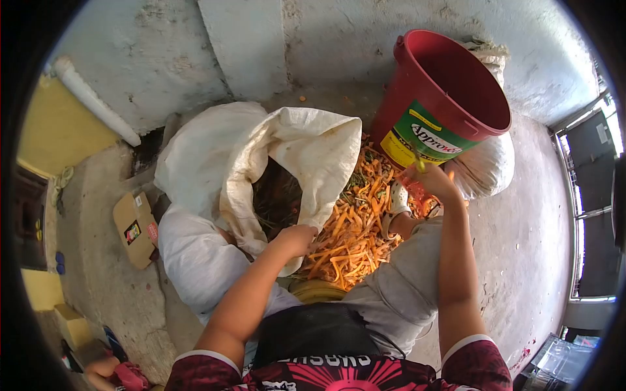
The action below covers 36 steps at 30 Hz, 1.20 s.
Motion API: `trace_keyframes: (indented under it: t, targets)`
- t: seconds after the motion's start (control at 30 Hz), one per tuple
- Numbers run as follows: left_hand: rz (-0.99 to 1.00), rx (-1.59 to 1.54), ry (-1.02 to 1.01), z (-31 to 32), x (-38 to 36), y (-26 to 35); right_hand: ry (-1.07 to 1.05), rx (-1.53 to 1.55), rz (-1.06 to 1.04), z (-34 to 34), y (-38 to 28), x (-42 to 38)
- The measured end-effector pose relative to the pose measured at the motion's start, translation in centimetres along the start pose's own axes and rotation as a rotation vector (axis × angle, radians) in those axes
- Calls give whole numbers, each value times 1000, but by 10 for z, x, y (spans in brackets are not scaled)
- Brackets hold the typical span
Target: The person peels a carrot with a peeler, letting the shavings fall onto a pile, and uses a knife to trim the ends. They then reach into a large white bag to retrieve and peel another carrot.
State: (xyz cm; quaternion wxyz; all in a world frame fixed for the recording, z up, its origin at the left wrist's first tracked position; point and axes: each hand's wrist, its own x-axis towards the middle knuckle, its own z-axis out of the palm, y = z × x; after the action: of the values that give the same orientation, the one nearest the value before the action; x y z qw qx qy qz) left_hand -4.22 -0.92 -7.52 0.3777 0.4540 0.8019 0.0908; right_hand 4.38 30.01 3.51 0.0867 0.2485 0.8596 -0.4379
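My left hand [297,241] is at the near edge of an open white sack [319,127], its fingers closed by the rim; what they hold is hidden. Dark stringy material [277,192] lies inside the sack. My right hand [430,180] is closed on a small yellow-green tool [419,161], in front of a red bucket [398,98] with a green and yellow label. A heap of orange peelings [355,241] spreads on the floor between my legs, under and beside both hands.
A full white sack [489,166] rests behind the bucket at the right. A flattened cardboard box [135,231] lies at the left. The wall [254,45] stands behind. Part of another person [104,371] shows at the lower left.
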Motion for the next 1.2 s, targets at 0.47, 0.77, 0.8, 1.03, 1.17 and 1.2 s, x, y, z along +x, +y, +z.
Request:
trace_keyframes:
  t: [0.47, 0.77, 0.8, 1.03, 1.17, 1.2]
  targets:
    - [-66, -206, 88, -4, 30, -22, 325, 131, 576, -48, 290, -41]
    - [-517, -712, 305, 34, 30, -103, 294, 830, 838, 12, 488, -7]
    - [-565, -761, 350, 45, 28, -115, 374, 855, 838, 12, 510, 0]
    - [-887, -893, 403, 56, 25, -131, 610, 1286, 971, 0, 620, 6]
    - [-940, -673, 289, 52, 31, -125, 565, 904, 1079, 7, 684, 4]
    - [-918, -594, 243, 45, 38, -113, 588, 926, 1074, 10, 683, 6]
